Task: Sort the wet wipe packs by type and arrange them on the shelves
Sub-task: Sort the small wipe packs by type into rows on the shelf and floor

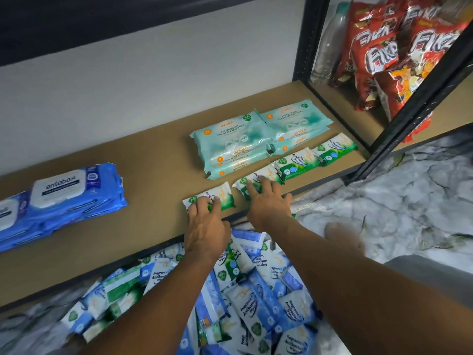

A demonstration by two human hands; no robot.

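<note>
The brown shelf board (153,155) fills most of what I can see, set in a black metal frame. Below its front edge, a loose pile of small wipe packs (256,298), blue-and-white and green-and-white, lies heaped on the marbled floor (396,201). On the left of the shelf sits a stack of blue antabax packs (64,198). In the next bay to the right lean red snack bags (384,55), with a clear plastic bottle (330,44) standing behind them. Near the middle of the shelf, two stacks of teal guardian packs (245,139) lie side by side, touching. Just in front of them, a row of green pine packs (297,162) runs along the shelf's front edge, end to end. The left grip (204,226) is released, with its fingers laid on top of the leftmost green pack (222,196), which sits a little apart from the others. The right grip (266,206) is also released, with its fingers spread flat on the second green pack (266,175) in the row.
</note>
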